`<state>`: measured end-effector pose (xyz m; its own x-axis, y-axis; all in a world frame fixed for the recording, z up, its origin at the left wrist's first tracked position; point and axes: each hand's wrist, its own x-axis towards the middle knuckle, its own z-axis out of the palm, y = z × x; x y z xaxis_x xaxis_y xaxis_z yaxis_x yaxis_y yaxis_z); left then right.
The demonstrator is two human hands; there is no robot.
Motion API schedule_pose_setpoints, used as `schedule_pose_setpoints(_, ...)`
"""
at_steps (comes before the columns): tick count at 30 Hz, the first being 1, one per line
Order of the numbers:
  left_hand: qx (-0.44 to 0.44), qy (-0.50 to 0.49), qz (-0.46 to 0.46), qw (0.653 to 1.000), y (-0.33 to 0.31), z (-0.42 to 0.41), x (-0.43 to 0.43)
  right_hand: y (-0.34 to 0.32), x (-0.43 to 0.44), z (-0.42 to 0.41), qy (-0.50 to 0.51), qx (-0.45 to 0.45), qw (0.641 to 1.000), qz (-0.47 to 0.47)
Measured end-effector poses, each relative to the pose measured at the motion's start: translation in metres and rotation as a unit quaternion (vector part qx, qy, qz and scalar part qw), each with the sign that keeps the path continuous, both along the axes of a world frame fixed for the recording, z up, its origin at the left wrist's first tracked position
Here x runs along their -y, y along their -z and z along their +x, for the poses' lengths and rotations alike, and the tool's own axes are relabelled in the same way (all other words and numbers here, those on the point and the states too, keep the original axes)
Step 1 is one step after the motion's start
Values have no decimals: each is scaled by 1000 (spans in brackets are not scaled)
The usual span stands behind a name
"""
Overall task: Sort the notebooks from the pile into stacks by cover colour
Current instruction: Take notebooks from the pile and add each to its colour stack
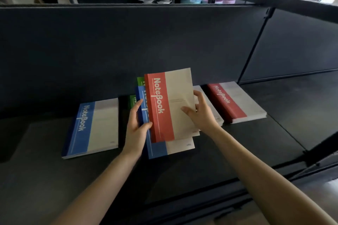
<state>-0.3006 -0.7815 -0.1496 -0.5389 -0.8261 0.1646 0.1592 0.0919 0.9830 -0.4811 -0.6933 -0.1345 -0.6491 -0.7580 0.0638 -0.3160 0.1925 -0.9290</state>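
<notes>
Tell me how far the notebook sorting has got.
Done: a blue stack lies on the left and a red stack on the right. In hand: the right hand holds a red notebook atop the pile, which the left hand grips. Left: that notebook belongs on the red stack, and the pile shows blue and green covers to sort.

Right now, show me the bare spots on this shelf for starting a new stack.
Bare shelf lies right of the red stack, left of the blue stack, and along the near edge. It is crowded between them, around the mixed pile.
</notes>
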Motion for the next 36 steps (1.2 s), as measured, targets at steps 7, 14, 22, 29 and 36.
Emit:
schedule_pose_setpoints(7, -17, 27, 9, 999, -4, -75, -29, -6, -46, -78, 65, -40, 997, 2)
schedule_pose_setpoints(14, 58, 2, 13, 998, 7, -116, -35, -2, -80, -174, 174, -82, 978, 78)
schedule_pose_setpoints(22, 106, -6, 4, 994, 14, -120, -28, 20, -81, -209, 259, -124, 943, 167)
schedule_pose_setpoints(29, 122, -5, 27, 992, 15, -119, -24, 26, -68, -212, 228, -210, 929, 205)
schedule_pose_setpoints(36, 124, 3, 15, 992, 16, -117, -23, 38, -62, -216, 216, -288, 899, 250)
